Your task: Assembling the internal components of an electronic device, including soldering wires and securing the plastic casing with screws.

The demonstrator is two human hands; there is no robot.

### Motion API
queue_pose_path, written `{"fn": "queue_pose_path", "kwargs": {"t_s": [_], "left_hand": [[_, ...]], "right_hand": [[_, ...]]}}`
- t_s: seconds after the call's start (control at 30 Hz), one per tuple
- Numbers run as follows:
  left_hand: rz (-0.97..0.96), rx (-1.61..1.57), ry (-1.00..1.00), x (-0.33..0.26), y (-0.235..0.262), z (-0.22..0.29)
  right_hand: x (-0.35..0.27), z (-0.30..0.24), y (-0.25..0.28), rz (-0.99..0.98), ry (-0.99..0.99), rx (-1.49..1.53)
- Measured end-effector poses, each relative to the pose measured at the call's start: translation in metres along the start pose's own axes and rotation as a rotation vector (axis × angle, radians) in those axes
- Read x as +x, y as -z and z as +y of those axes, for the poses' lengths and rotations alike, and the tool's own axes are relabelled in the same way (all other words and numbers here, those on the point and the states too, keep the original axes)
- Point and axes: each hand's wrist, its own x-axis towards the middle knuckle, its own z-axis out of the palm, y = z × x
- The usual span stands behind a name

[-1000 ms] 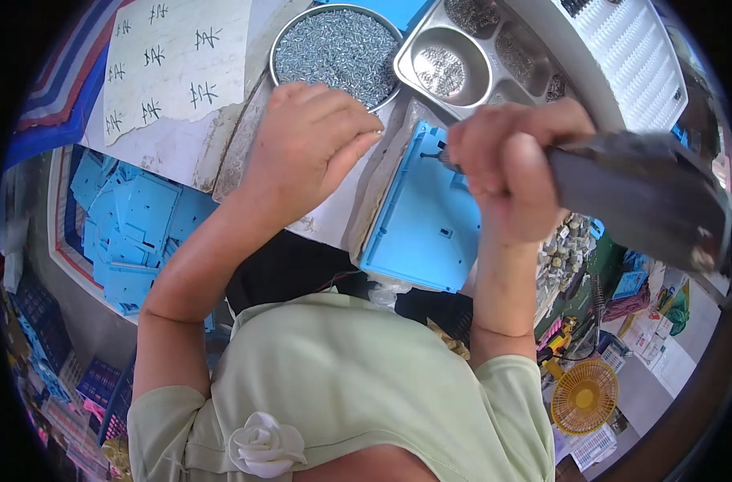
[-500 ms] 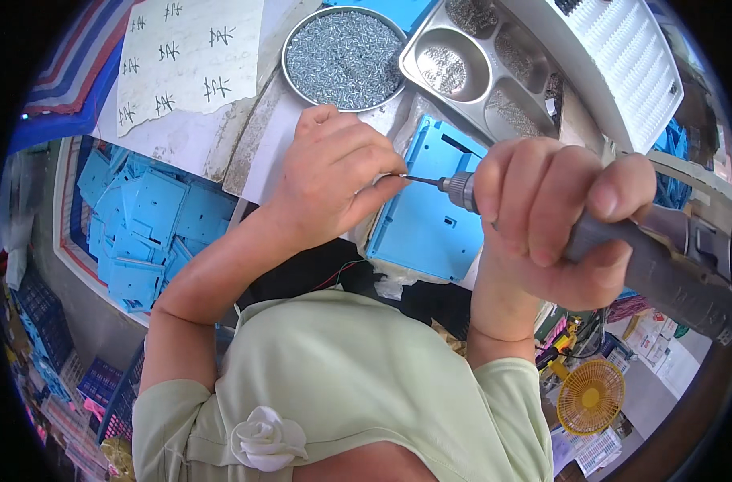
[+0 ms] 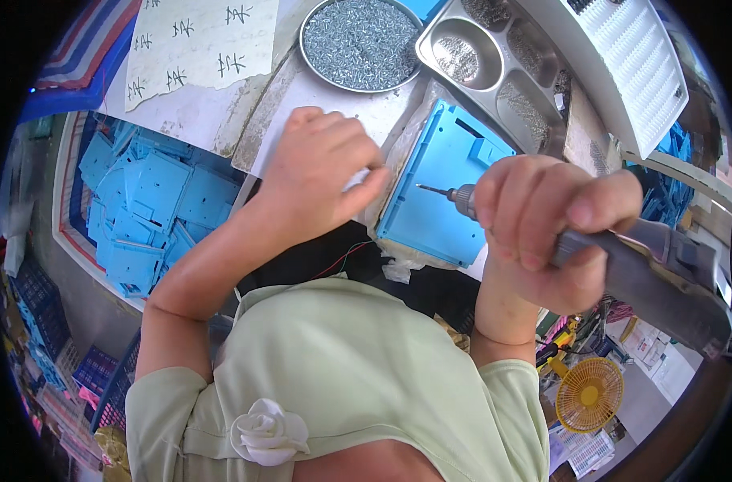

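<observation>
My right hand (image 3: 551, 225) is wrapped round a grey electric screwdriver (image 3: 655, 269), its bit pointing left over a light-blue plastic panel (image 3: 430, 205). Something small and bright shows at the bit's tip, too small to name surely. Left of the panel hovers my left hand (image 3: 322, 173), fingers curled in and thumb close to the index finger. Whatever lies inside that hand is hidden. The panel has slots and holes and rests on the worktable in front of me, partly covered by my right hand. Beyond it stands a round metal dish (image 3: 358, 48) heaped with small silvery screws.
A compartmented steel tray (image 3: 507, 68) holds small metal parts behind the panel. At right rises a white ridged tray (image 3: 623, 72). A bin (image 3: 65, 189) of blue panels (image 3: 153, 193) stands at left. Marked paper (image 3: 201, 48) covers the far-left table. A yellow fan (image 3: 589, 394) is lower right.
The screwdriver's bit has come away from my left fingertips, and my left hand has drawn back slightly left. The dish, tray and panel appear shifted up and right in view.
</observation>
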Motion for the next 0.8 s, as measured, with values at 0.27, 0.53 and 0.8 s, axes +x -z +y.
{"fn": "queue_pose_path", "kwargs": {"t_s": [0.27,0.53,0.8], "left_hand": [[-0.019,-0.07,0.03,-0.023,0.012,-0.01],[-0.017,-0.047,0.056,-0.028,0.007,0.002],[-0.001,-0.121,0.034,-0.028,-0.004,0.002]], "right_hand": [[-0.014,0.019,-0.023,0.106,-0.148,-0.108],[-0.02,0.033,-0.02,-0.029,-0.104,-0.216],[-0.019,0.02,-0.026,0.136,-0.239,-0.244]]}}
